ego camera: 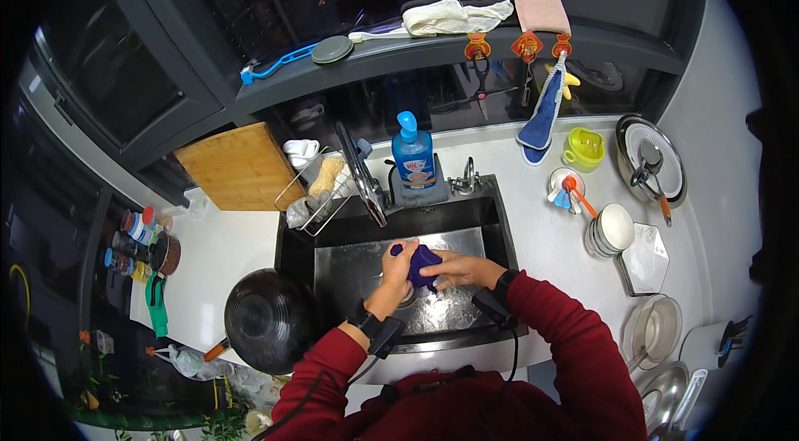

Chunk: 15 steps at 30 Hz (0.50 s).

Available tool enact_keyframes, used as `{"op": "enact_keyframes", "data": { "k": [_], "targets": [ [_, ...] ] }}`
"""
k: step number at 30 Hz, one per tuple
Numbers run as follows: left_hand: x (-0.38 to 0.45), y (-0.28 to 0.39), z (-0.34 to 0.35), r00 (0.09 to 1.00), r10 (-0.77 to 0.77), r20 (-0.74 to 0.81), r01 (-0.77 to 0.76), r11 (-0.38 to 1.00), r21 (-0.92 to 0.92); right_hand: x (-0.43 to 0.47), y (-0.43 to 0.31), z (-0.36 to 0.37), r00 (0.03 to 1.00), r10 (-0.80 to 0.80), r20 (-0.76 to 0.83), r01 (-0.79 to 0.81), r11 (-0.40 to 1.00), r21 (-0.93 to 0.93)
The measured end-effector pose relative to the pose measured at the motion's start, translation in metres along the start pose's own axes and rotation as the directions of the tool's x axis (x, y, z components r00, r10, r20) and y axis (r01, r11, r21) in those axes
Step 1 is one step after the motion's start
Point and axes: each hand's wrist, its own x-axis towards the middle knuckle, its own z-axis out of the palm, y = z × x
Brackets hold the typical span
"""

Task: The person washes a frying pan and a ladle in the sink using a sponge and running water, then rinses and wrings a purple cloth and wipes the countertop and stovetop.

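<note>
A dark purple cloth (423,264) is bunched between my two hands above the sink basin (349,266). My left hand (397,266) grips its left side, with the thumb and fingers near its top. From the right, my right hand (460,269) grips the cloth, thumb lying across its front. Some of the cloth is hidden by my fingers. Below, the metal sink floor looks wet, and the drain is partly covered by my left hand and wrist. The chrome faucet (362,176) stands behind the basin, its spout end left of my hands.
Behind the sink stands a blue soap bottle (414,157). A wire rack (318,197) hangs at the back left, near a wooden cutting board (240,166). An upturned black wok (269,321) overlaps the sink's left edge. Stacked bowls (610,230) and plates (645,260) stand on the right counter.
</note>
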Motion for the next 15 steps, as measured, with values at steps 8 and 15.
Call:
{"op": "enact_keyframes", "data": {
  "k": [8, 15],
  "targets": [
    [-0.019, 0.044, 0.001, 0.709, 0.315, 0.631, -0.662, 0.606, 0.441, 0.009, -0.005, 0.012, 0.985, 0.073, 0.159, -0.090, 0.991, 0.102],
    [-0.017, 0.072, 0.000, 0.690, 0.123, 0.713, -0.579, 0.684, 0.443, 0.011, -0.019, 0.037, 0.975, 0.092, 0.202, -0.119, 0.985, 0.128]
  ]
}}
